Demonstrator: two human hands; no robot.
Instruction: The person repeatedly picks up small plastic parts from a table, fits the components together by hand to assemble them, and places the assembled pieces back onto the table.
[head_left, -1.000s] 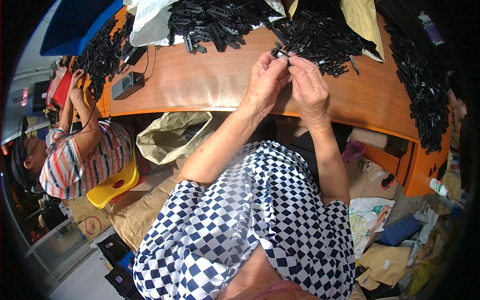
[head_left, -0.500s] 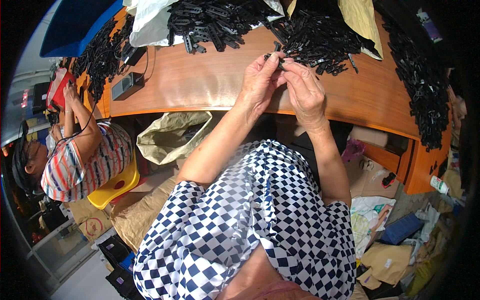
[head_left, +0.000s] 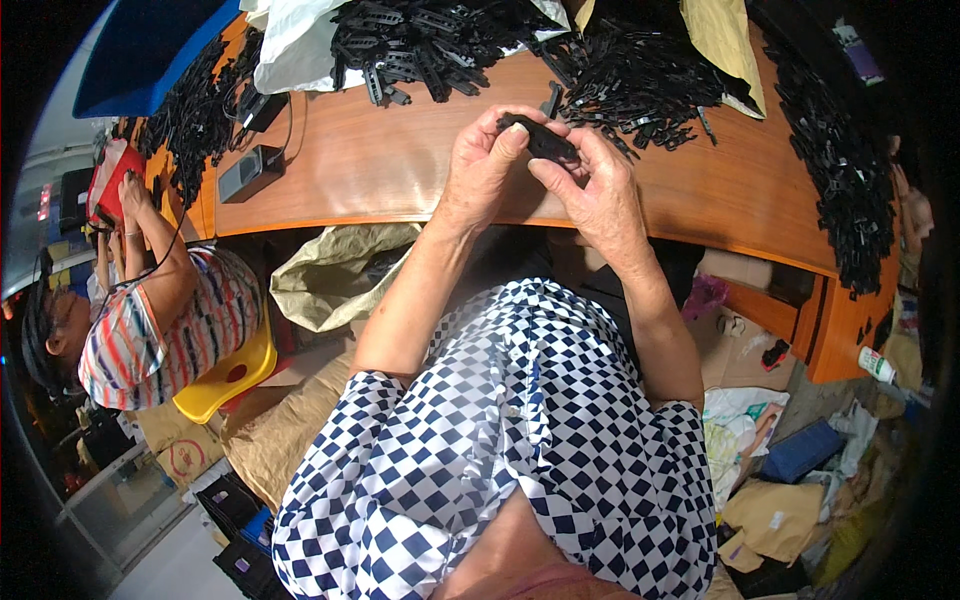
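Above the table's front edge, my left hand (head_left: 481, 160) and my right hand (head_left: 597, 188) hold a small elongated black plastic part (head_left: 541, 139) between them. The left thumb and fingers pinch one end, and the right thumb and fingers grip the other. Just beyond my hands lies a heap of loose black plastic parts (head_left: 640, 85). A second heap of ribbed black parts (head_left: 420, 45) lies on a white bag farther left. One single piece (head_left: 551, 98) rests on the wood near my fingers.
The wooden table (head_left: 370, 160) carries a small grey box (head_left: 250, 174) with a cable at left and more black parts (head_left: 840, 170) at far right. An open sack (head_left: 345, 275) stands below the edge. Left of me, another person (head_left: 175, 320) sits on a yellow chair (head_left: 235, 380).
My hands have drawn slightly apart and toward me, and the black part now shows turned lengthwise between them. The person at left has shifted a little.
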